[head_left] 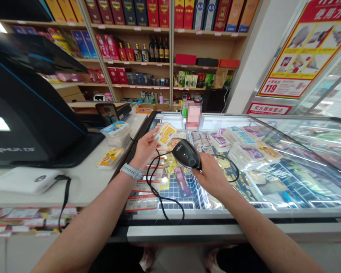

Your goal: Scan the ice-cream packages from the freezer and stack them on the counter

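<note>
1. The left hand (146, 147), with a pale blue-grey watch strap at its wrist, grasps a flat, clear plastic package with a yellow-and-white label (166, 134) by its near left edge. The package is held above the glass top of a white-rimmed chest freezer (187, 231), tilted, label upward.

2. The right hand (212, 173) grips the handle of a black, rounded handheld scanner (185, 154). Its nose points left, toward the package, near but apart from it; its reading window is hidden.

3. To do this well, the package should stay steady, with the fingers kept to its edge so the printed label remains uncovered.

4. The scanner is best aimed squarely at the label's printed code, leaving a small gap; glare on the plastic might call for a slight tilt.

5. A thin black cable (147, 175) loops between the forearms, so wrist movements should leave it slack.

6. At left, on a pale tabletop (86, 178), a stack of blue-labelled plastic packages (116, 131) stands behind a yellow-orange one (110, 157).
</note>
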A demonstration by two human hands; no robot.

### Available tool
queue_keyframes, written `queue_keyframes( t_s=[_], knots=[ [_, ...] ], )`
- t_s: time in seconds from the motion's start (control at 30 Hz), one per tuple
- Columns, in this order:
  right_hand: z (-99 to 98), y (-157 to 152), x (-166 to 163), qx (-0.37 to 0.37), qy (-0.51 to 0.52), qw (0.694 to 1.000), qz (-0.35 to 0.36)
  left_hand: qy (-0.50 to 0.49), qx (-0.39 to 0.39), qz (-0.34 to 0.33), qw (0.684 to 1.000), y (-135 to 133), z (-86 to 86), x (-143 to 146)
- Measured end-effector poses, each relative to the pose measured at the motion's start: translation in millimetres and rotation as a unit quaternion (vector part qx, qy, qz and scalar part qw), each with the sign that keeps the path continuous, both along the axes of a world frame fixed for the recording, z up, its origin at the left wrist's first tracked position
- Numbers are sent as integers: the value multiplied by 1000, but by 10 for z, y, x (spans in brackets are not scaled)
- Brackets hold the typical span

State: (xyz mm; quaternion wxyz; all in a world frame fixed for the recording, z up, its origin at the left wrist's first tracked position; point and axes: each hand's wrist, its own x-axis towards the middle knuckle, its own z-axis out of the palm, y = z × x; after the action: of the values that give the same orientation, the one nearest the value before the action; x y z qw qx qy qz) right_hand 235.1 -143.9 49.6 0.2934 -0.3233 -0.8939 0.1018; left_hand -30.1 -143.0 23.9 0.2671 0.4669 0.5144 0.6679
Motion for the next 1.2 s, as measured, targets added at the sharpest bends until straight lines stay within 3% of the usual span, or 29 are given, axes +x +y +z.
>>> queue_keyframes(
  t_s=[0.43,0.6,0.67,0.77,0.87,1.0,1.2],
  knots=[
    [37,-9,2,5,7,1000,-8,4,-3,22,1000,41,-61,-64],
    [57,-23,-2,7,11,1000,-5,136,-3,88,987,-60,156,-121],
    [59,-26,-2,8,13,1000,-4,245,-16,145,958,-181,329,-133],
    [59,-26,4,10,19,1000,1,413,-22,220,884,-461,563,-160],
    [65,-26,15,14,23,1000,6,528,-19,263,807,-816,635,-240],
    [75,-32,23,24,25,999,6,581,-52,319,747,-1271,472,-435],
    [79,-46,12,32,17,999,10,628,-86,304,711,-1626,145,-651]
  ],
)
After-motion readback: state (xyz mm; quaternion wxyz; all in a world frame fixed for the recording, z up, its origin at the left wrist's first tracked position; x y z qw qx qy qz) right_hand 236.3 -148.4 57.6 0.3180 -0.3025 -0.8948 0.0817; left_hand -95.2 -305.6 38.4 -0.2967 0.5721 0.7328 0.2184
